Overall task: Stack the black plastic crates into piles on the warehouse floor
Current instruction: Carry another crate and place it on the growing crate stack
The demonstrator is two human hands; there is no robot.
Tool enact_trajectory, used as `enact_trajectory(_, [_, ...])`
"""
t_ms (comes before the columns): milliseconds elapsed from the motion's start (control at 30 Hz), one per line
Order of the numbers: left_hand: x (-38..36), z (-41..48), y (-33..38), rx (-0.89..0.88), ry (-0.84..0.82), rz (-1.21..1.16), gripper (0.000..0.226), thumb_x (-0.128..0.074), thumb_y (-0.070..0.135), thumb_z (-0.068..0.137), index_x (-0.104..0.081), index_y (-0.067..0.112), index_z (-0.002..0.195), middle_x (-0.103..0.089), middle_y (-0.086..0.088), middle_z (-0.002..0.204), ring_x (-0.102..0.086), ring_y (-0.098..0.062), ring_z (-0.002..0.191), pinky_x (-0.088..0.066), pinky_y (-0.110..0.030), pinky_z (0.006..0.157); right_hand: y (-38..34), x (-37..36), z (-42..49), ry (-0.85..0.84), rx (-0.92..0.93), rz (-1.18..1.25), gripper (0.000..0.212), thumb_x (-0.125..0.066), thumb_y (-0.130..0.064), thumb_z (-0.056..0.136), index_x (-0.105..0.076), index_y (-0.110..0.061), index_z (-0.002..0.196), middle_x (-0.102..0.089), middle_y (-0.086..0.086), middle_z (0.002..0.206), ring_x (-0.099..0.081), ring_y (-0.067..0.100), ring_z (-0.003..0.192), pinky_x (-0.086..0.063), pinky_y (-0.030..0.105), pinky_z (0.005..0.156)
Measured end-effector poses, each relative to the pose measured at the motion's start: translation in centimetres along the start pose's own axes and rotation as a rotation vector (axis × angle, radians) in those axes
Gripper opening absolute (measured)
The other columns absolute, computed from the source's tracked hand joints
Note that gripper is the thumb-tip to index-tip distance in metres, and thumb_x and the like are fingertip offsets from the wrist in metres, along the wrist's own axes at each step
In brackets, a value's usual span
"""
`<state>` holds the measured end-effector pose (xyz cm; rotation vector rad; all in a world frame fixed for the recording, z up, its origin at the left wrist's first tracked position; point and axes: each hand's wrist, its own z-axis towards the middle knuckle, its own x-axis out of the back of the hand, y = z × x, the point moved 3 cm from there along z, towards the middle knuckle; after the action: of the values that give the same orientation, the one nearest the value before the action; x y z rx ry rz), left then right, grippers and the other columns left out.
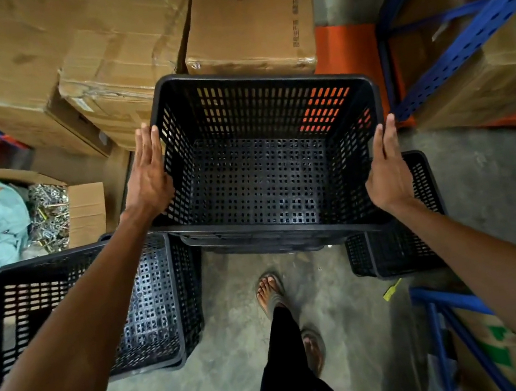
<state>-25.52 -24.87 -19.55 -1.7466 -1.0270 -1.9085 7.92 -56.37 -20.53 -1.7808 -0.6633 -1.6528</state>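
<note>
Straight-fingered, my left hand and right hand press the sides of the empty black crate at 12 o'clock, while the cardboard box at 9 o'clock holds metal fasteners.

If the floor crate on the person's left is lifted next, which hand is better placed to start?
Left, probably. The left hand lies flat on the left wall of the middle crate, its forearm directly above the left crate. The right hand presses the opposite wall, farther away.
</note>
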Motion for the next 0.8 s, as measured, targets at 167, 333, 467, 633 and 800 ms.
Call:
enact_trajectory(167, [-0.29,0.27,-0.18,-0.028,-0.050,0.140,0.088,-0.047,0.013,0.081,0.002,-0.002,0.152,0.009,-0.020,0.162,0.008,-0.035,0.150,-0.008,-0.044,0.124,-0.15,-0.10,-0.05,-0.030,0.007,0.011,0.103,-0.063,0.004,0.078,0.004,-0.009,0.154,0.018,0.003,0.163,-0.006,0.030,0.152,-0.056,0.030,0.064])
enact_trajectory(333, [-0.61,0.63,-0.68,-0.042,-0.039,0.120,0.095,-0.049,0.012,0.079,0.010,0.005,0.153,0.014,-0.015,0.162,0.014,-0.031,0.150,-0.005,-0.045,0.124,-0.20,0.10,0.08,-0.028,-0.007,0.004,0.104,-0.065,0.002,0.077,0.004,-0.008,0.155,0.017,0.002,0.163,-0.003,0.029,0.152,-0.057,0.031,0.072])
enact_trajectory(467, [-0.86,0.47,-0.82,-0.040,-0.076,0.155,0.096,-0.048,0.014,0.079,0.013,0.007,0.153,0.018,-0.011,0.162,0.016,-0.031,0.150,-0.007,-0.048,0.123,-0.31,0.24,0.00,-0.047,-0.016,0.003,0.105,-0.065,0.001,0.077,0.005,-0.008,0.155,0.019,0.002,0.163,0.003,0.031,0.152,-0.058,0.029,0.068])
enact_trajectory(633, [-0.39,0.60,-0.47,0.003,-0.091,0.147,0.096,-0.049,0.014,0.080,0.014,0.010,0.153,0.019,-0.007,0.162,0.020,-0.025,0.150,0.016,-0.031,0.122,-0.75,0.57,0.03,-0.077,-0.033,0.023,0.109,-0.066,0.002,0.073,0.005,-0.008,0.155,0.018,0.003,0.163,0.000,0.032,0.152,-0.059,0.032,0.062])
enact_trajectory(800, [-0.16,0.57,-0.18,0.005,-0.077,0.147,0.098,-0.051,0.016,0.080,0.014,0.009,0.153,0.019,-0.007,0.162,0.017,-0.026,0.150,0.006,-0.038,0.124,-0.92,0.79,0.25,-0.124,-0.067,0.019,0.113,-0.068,0.002,0.069,0.004,-0.008,0.155,0.017,0.002,0.163,-0.005,0.032,0.151,-0.056,0.028,0.050])
